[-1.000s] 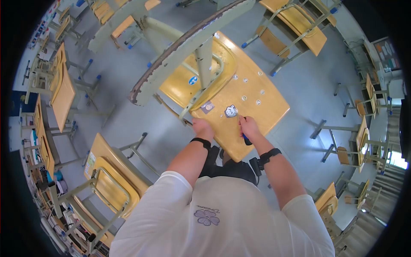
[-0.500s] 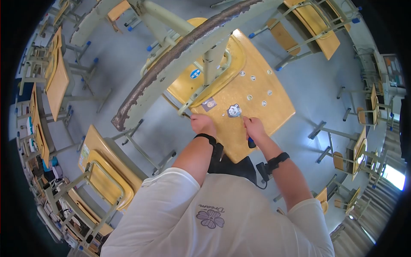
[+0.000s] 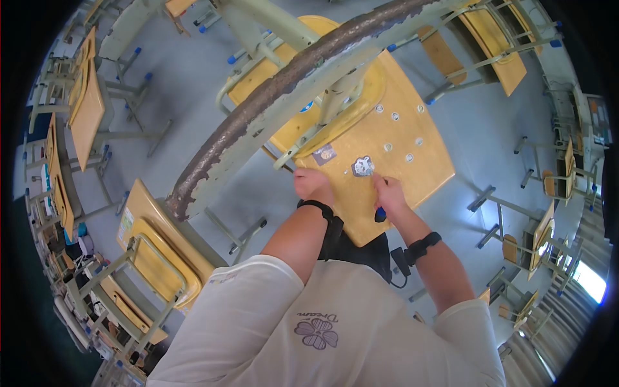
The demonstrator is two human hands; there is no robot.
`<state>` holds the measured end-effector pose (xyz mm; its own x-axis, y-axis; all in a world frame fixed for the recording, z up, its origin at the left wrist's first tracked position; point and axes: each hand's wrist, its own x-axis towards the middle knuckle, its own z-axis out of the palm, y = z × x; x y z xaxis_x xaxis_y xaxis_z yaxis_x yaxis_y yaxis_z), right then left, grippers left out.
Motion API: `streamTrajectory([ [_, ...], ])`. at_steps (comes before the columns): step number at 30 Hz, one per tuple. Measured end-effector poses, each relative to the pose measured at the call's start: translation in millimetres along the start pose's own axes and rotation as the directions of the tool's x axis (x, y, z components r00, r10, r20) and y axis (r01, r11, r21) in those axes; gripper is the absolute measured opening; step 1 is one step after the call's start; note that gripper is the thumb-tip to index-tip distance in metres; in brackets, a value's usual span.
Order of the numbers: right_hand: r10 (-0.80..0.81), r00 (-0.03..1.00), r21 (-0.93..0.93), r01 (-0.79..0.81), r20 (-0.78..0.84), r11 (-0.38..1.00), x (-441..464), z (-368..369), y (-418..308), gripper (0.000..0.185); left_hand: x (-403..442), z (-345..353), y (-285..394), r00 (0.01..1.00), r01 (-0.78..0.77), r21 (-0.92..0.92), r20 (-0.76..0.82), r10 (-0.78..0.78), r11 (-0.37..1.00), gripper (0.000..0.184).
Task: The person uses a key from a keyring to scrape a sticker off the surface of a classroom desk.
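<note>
My right hand (image 3: 391,195) is closed around a tool with a dark blue handle (image 3: 380,215), above the yellow wooden desk (image 3: 361,216). The tool's working end is hidden or too small to make out. Just ahead of those fingers, a grey-and-white cartoon sticker (image 3: 363,166) lies on the desktop. My left hand (image 3: 313,186) is at the desk's left edge with curled fingers, close to a metal tube of the upturned chair (image 3: 361,122). What it grips, if anything, is hidden. A small square picture sticker (image 3: 324,153) is nearby.
A chair foot bar (image 3: 258,106) with peeling paint looms close to the camera, across the far side of the desk. Several round white stickers (image 3: 388,148) dot the desktop. Another desk with an upturned chair (image 3: 161,251) stands at left; more desks line both sides.
The view has shifted slightly, so the desk appears a little further right. My right hand stays by the cartoon sticker with the tool; my left hand stays at the desk edge.
</note>
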<state>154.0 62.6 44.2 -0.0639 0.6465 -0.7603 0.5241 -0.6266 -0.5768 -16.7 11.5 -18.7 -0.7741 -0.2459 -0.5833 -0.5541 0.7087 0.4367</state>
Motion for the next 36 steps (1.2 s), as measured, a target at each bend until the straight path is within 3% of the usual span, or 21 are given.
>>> streamTrajectory([
  [8, -0.001, 1.000, -0.034, 0.001, -0.016, 0.999, -1.2, 8.6, -0.9, 0.041, -10.3, -9.2, 14.4, 0.995, 0.097, 0.028, -0.037, -0.096, 0.995, 0.056],
  [11, -0.015, 1.000, -0.002, 0.015, -0.019, 1.000, -1.0, 10.6, 0.4, 0.041, -10.5, -8.1, 13.1, 0.997, 0.075, 0.035, -0.036, -0.073, 0.997, 0.056],
  [25, 0.033, 0.999, -0.171, -0.037, -0.024, 0.985, -1.0, 11.4, -17.6, 0.044, -21.4, -18.3, 21.5, 0.996, 0.090, -0.005, 0.020, -0.090, 0.996, 0.058],
  [29, 0.030, 1.000, -0.130, -0.031, -0.003, 0.991, -0.2, 14.9, -17.4, 0.044, -20.3, -22.6, 23.5, 0.992, 0.119, 0.018, 0.045, -0.119, 0.993, 0.058],
  [32, -0.010, 1.000, -0.089, 0.011, 0.018, 0.996, 8.9, 24.9, -23.3, 0.044, -17.9, -17.6, 17.8, 0.997, 0.077, 0.001, 0.024, -0.077, 0.997, 0.057],
  [34, -0.117, 0.989, -0.199, 0.132, 0.087, 0.971, 21.3, 54.8, -49.5, 0.044, -23.9, -22.6, 18.1, 0.995, 0.091, -0.020, 0.046, -0.090, 0.996, 0.057],
  [36, -0.159, 0.978, -0.195, 0.184, 0.138, 0.963, 30.6, 77.5, -61.6, 0.045, -18.5, -23.7, 24.7, 0.995, 0.085, -0.034, 0.050, -0.084, 0.996, 0.056],
])
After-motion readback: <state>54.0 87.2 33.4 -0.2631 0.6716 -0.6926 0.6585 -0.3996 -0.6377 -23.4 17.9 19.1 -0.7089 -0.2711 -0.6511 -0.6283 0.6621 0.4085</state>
